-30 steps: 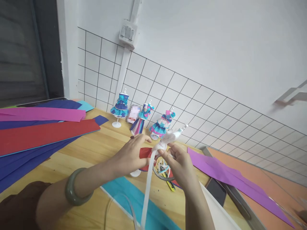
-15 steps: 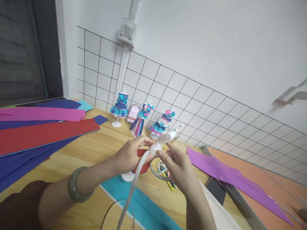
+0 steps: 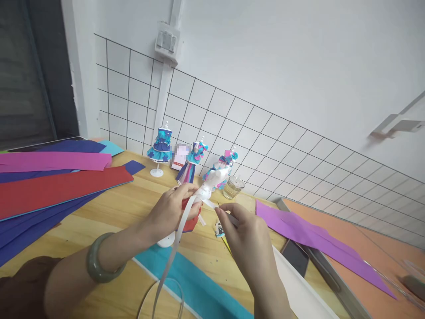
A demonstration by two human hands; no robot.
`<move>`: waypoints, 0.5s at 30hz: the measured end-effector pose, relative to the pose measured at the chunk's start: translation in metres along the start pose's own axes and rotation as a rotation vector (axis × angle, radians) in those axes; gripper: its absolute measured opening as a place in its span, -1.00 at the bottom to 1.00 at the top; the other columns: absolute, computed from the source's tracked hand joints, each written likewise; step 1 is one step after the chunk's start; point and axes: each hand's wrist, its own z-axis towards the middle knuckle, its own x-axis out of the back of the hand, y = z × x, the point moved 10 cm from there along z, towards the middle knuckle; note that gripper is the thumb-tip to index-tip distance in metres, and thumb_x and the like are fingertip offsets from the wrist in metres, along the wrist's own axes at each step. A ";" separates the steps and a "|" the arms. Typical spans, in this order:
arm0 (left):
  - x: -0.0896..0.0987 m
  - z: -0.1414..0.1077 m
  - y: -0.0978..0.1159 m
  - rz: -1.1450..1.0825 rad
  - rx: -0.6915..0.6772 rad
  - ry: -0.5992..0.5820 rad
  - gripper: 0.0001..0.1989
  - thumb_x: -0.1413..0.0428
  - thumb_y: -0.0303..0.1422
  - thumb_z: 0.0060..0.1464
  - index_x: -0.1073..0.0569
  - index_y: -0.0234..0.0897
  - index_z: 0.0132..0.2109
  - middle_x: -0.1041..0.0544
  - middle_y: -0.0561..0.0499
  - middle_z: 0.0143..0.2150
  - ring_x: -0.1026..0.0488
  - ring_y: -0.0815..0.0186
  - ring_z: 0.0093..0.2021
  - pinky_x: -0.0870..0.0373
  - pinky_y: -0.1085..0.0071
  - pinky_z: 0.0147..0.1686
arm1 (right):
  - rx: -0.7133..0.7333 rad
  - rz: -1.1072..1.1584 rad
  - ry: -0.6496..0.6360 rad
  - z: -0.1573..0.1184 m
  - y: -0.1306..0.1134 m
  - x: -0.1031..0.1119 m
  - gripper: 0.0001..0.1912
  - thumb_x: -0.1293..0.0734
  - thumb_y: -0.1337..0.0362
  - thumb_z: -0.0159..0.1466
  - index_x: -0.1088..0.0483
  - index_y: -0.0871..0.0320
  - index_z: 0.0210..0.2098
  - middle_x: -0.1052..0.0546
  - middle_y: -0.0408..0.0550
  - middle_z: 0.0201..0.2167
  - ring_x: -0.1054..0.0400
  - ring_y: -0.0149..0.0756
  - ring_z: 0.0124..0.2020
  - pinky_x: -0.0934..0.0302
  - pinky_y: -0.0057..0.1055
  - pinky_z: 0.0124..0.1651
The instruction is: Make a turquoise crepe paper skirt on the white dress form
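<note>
My left hand [image 3: 175, 210] is closed around the waist of a small white mannequin [image 3: 211, 182], which tilts up and to the right. A long white ribbon-like strip [image 3: 177, 237] runs from the mannequin's waist past my left fingers and curls down toward me. My right hand [image 3: 247, 235] pinches a short white end [image 3: 210, 203] drawn out from the waist between thumb and forefinger. Red material [image 3: 191, 223] shows beneath my left fingers; its link to the mannequin is hidden. A white round base [image 3: 166, 239] is partly covered by my left hand.
Three dressed mini mannequins [image 3: 162, 146] stand along the wire grid, near a glass jar [image 3: 233, 187]. Red sheet material [image 3: 66, 189] lies left, purple sheets [image 3: 312, 241] right. A turquoise strip [image 3: 195, 277], a phone [image 3: 295, 257] and a yellow cutter [image 3: 227, 244] lie nearer.
My right hand has moved off the mannequin's waist, down and to the right, drawing the short white end out. My left hand keeps hold of the mannequin. The camera view has shifted slightly.
</note>
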 end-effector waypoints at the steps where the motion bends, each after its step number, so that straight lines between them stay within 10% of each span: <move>1: 0.001 0.000 -0.001 0.014 0.001 0.012 -0.78 -0.06 -0.31 0.09 -0.29 -0.22 -0.10 -0.58 0.04 -0.26 -0.50 0.29 -0.29 -0.34 0.43 -0.26 | 0.051 -0.029 0.031 -0.001 -0.006 0.002 -0.74 -0.17 0.12 0.30 -0.41 0.10 -0.33 -0.45 -0.13 -0.64 -0.27 -0.33 -0.63 -0.01 -0.42 -0.54; 8: 0.011 -0.003 -0.003 0.234 -0.069 0.153 -0.75 -0.09 -0.35 0.05 -0.34 -0.20 -0.08 -0.54 0.01 -0.25 -0.45 0.22 -0.21 -0.34 0.36 -0.23 | 0.358 -0.228 0.305 -0.019 -0.046 0.014 -0.76 -0.18 0.29 0.30 -0.41 0.12 -0.45 -0.39 -0.17 -0.68 -0.14 -0.42 -0.68 0.14 -0.43 -0.58; 15: 0.009 -0.002 -0.003 0.027 -0.007 0.127 -0.76 -0.09 -0.32 0.06 -0.34 -0.21 -0.09 -0.58 0.02 -0.26 -0.51 0.27 -0.25 -0.39 0.42 -0.26 | 0.257 -0.193 0.311 -0.008 -0.023 0.017 -0.78 -0.19 0.22 0.30 -0.40 0.14 -0.40 -0.39 -0.20 -0.68 -0.20 -0.43 -0.67 0.13 -0.47 -0.57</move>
